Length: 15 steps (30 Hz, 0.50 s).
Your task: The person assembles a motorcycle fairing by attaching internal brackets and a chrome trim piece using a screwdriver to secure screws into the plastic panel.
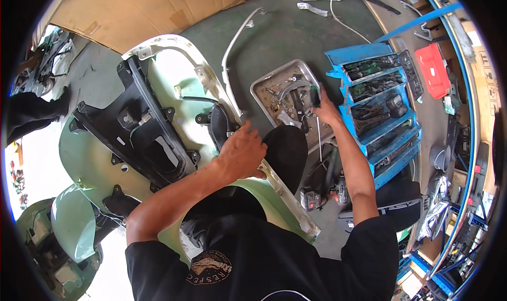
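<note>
My left hand point(242, 152) rests open, fingers apart and slightly curved, on the pale rim of a large light green curved panel point(92, 158), beside a black oblong part point(219, 124). Another black molded bracket point(105, 127) lies on the panel. My right hand point(325, 107) grips a screwdriver point(317, 96) by its dark green handle, its long shaft pointing down toward me, over the right side of a metal tray point(285, 103) of small loose hardware.
A blue cantilever toolbox point(353, 58), red case point(430, 69) and power drill point(311, 198) lie to the right. A large cardboard sheet point(132, 11) and a thin curved white strip point(229, 53) are ahead. Another person's dark-clothed legs point(31, 111) are at the left.
</note>
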Motion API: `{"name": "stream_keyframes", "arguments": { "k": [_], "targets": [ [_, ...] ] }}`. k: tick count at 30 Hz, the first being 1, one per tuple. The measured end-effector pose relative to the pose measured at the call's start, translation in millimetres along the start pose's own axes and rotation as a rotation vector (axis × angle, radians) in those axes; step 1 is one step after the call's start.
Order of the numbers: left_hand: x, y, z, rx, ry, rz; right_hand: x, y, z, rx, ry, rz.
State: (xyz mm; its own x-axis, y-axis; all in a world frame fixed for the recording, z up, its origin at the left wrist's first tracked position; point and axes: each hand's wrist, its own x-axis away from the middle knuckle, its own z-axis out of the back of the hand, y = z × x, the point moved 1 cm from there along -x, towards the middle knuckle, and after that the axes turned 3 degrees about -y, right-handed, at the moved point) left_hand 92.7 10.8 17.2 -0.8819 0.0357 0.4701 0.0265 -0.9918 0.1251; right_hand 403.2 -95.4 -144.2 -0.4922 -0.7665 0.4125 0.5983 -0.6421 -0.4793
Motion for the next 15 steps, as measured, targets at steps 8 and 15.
{"name": "stream_keyframes", "arguments": {
  "k": [8,15],
  "targets": [
    [-8.7,6.1,9.0,-0.021,-0.035,-0.069,28.1,47.7,-14.3,0.035,-0.067,0.078],
    [1.7,-0.6,-3.8,0.205,0.135,-0.156,147.3,-73.0,145.2,-0.451,0.452,0.393]
  ]
}}
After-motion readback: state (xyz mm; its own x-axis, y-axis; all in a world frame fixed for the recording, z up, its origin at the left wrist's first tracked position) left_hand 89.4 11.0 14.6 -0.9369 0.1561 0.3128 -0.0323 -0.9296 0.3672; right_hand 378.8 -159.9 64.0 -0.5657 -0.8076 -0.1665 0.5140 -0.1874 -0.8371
